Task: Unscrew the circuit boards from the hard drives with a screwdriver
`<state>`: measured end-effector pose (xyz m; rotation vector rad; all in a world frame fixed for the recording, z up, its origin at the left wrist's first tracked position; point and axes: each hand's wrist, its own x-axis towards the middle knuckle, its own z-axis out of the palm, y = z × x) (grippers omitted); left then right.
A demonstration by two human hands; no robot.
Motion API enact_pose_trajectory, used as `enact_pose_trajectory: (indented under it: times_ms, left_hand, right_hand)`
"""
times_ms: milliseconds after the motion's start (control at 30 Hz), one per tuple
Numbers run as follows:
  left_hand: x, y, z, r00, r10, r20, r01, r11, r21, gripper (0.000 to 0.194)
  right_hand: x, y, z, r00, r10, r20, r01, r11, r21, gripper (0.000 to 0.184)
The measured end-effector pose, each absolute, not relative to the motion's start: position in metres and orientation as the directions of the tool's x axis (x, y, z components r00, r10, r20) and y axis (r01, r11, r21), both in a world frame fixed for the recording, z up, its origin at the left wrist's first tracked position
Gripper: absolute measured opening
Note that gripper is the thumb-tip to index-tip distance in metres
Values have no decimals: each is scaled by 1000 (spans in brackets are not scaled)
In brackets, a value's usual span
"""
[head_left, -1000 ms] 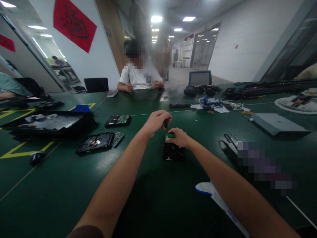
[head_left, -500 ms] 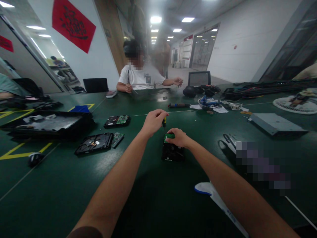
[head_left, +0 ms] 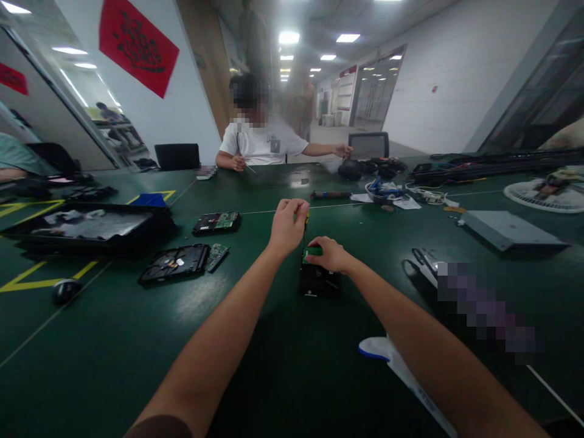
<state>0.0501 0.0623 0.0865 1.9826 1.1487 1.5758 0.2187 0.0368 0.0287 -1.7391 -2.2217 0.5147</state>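
A hard drive [head_left: 318,285] with a black casing lies on the dark green table in front of me. At its far end shows a green circuit board [head_left: 312,250]. My right hand [head_left: 331,254] is closed on that board, thumb and fingers at its edges; I cannot tell whether the board is apart from the casing. Above the far left corner my left hand [head_left: 290,225] is closed around a screwdriver [head_left: 307,218] with a yellow and black handle, mostly hidden by the fingers. Its thin shaft points down at the board.
Left of me lie another hard drive [head_left: 216,222], an opened black drive casing [head_left: 176,264], a loose circuit board [head_left: 217,258] and a black tray [head_left: 86,225]. A grey metal box [head_left: 513,230] sits at right. Across the table a person [head_left: 262,143] in white holds a thin tool.
My left hand has turned about the screwdriver and covers more of its handle. My right hand and the hard drive stay put. The person opposite has reached an arm further to the right.
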Motion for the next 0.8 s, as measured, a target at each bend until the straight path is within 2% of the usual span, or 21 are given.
enact_pose_trajectory:
  times_ms: [67, 133, 333, 433, 567, 700, 800]
  left_hand:
    - [45, 64, 87, 94, 689, 719, 485, -662, 572, 20]
    - [39, 64, 90, 154, 667, 729, 520, -682, 514, 24]
    - [31, 62, 92, 218, 689, 691, 555, -670, 493, 24]
    - [35, 58, 91, 205, 708, 676, 506, -668, 546, 18]
    - [41, 51, 91, 141, 782, 607, 360, -612, 704, 28]
    - [46, 52, 90, 104, 867, 488, 116, -498, 860, 28]
    - [46, 59, 87, 198, 890, 411, -88, -402, 912, 30]
  right_hand:
    - [219, 36, 29, -242, 970, -6, 875, 216, -434, 43]
    - [219, 36, 30, -237, 971, -12, 878, 209, -431, 43]
    - [218, 35, 31, -236, 972, -10, 877, 208, -434, 43]
    - [218, 36, 31, -233, 972, -19, 877, 201, -437, 44]
    - [217, 36, 32, -234, 972, -34, 877, 195, -440, 45]
    - [218, 35, 31, -236, 972, -17, 876, 205, -438, 45]
    - [219, 35, 30, -250, 968, -4, 872, 224, -436, 44]
